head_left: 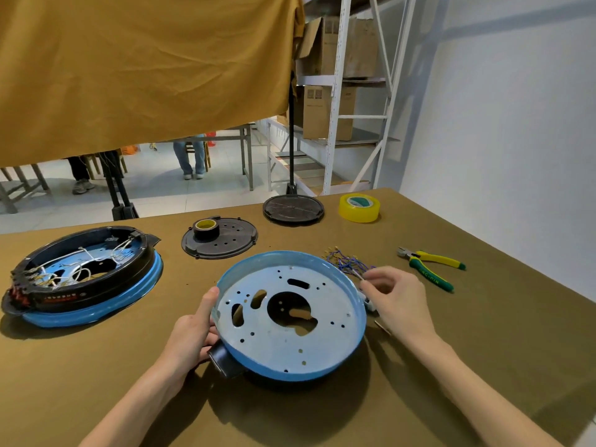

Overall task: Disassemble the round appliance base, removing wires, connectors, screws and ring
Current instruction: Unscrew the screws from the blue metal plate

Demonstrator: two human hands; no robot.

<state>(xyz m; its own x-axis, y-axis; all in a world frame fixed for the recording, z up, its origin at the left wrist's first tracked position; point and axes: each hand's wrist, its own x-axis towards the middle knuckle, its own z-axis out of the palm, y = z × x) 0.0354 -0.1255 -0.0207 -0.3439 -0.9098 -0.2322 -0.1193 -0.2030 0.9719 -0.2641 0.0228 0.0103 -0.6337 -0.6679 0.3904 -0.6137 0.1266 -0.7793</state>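
Blue enamelled metal, a shallow round appliance base [290,317], sits tilted at the near middle of the olive cloth table [483,350]. The left hand [190,333] curls round its rim to steady it. The right hand [396,298] pinches something thin, perhaps a wire, beside the rim, near the loose purple wires [348,262]. Bare, perforated plate inside; pliers [429,266] lie ready.

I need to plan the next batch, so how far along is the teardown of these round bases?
The blue base in front looks stripped: bare perforated plate, and a bundle of loose wires lies beside it. The left hand grips its rim while the right hand pinches a thin white piece at its right edge. The second base on the left keeps its black ring and white wires, so that one remains.
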